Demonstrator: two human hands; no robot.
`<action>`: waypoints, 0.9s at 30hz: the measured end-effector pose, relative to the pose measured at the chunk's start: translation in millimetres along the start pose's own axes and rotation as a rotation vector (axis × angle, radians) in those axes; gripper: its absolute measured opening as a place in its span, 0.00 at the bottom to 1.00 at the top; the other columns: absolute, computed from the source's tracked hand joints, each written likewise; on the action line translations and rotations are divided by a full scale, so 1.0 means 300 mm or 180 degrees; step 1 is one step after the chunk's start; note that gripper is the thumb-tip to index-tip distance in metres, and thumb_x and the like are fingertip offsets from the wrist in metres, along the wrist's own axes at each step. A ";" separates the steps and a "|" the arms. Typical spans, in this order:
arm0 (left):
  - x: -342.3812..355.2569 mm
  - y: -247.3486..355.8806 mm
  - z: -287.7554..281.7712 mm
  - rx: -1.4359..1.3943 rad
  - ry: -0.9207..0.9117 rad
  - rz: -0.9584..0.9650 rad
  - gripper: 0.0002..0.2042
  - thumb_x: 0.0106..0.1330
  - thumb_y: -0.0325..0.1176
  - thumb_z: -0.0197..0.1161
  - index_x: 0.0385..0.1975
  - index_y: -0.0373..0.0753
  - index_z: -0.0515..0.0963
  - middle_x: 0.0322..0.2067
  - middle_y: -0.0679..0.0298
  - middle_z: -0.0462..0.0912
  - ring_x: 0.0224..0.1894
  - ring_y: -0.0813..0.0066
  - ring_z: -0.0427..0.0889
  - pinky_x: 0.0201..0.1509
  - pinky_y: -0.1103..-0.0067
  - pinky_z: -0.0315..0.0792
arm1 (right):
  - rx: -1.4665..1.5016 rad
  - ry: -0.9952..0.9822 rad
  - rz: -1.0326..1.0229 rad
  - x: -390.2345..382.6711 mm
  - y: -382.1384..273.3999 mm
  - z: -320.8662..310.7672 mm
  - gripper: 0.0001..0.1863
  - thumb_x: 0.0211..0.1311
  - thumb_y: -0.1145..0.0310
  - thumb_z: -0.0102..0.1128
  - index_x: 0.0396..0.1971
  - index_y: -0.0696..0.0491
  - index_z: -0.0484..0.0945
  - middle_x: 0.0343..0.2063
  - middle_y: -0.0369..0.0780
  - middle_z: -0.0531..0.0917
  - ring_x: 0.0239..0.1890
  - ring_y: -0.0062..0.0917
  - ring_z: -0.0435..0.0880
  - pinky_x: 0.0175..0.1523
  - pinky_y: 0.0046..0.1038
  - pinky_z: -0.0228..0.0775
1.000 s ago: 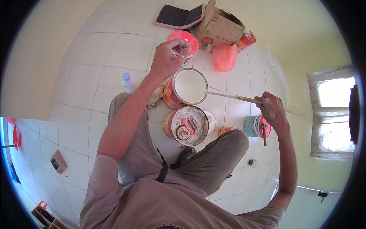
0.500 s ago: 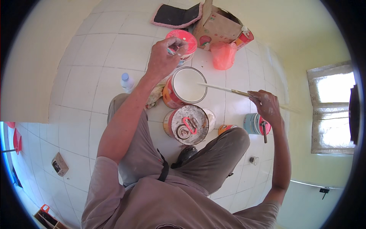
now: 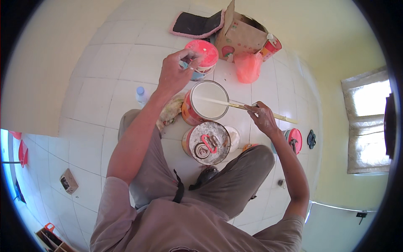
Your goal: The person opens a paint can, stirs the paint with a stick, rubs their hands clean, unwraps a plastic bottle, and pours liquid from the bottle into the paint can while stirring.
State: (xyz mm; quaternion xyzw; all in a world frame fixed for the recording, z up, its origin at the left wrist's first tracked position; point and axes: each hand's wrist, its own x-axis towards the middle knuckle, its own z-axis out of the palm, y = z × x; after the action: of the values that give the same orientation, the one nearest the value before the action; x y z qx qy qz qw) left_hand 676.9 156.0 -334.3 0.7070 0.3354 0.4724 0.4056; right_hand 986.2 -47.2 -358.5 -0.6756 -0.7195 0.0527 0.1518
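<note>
In the head view, the right hand (image 3: 263, 119) grips a stick (image 3: 239, 106) whose pale end lies across the mouth of the paint bucket (image 3: 189, 112) between both hands. The left hand (image 3: 173, 73) curls around a small bluish thing (image 3: 183, 64), mostly hidden, near a pink-lidded tub (image 3: 206, 50).

creamy white liquid (image 3: 208, 89) shows in a red-and-orange can (image 3: 191, 114); the stick (image 3: 285, 117) is pale yellow, whitened toward its tip. grey and white blotches mottle a metal lid (image 3: 219, 135) with a pink-red handle (image 3: 204, 139). a bright pinkish-red bucket lid (image 3: 206, 49), a translucent coral bag (image 3: 247, 68), a brown carton (image 3: 241, 37) printed with red motifs and a pink-edged black mat (image 3: 195, 24) stand out against white floor tiles (image 3: 105, 75) lined in grey.
</note>
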 end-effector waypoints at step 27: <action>0.007 -0.047 0.052 -0.0048 -0.0082 0.0087 0.13 0.68 0.40 0.68 0.42 0.35 0.86 0.34 0.65 0.88 0.37 0.83 0.82 0.34 0.81 0.72 | -0.0688 -0.0468 0.0324 -0.094 -0.038 -0.329 0.13 0.59 0.78 0.65 0.44 0.53 0.89 0.28 0.46 0.78 0.29 0.42 0.80 0.36 0.42 0.72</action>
State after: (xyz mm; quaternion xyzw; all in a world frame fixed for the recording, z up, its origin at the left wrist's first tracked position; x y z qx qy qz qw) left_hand 691.0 160.0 -349.5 0.7145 0.3169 0.4712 0.4087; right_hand 1005.0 -88.8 -266.0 -0.7180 -0.6950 0.0319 0.0222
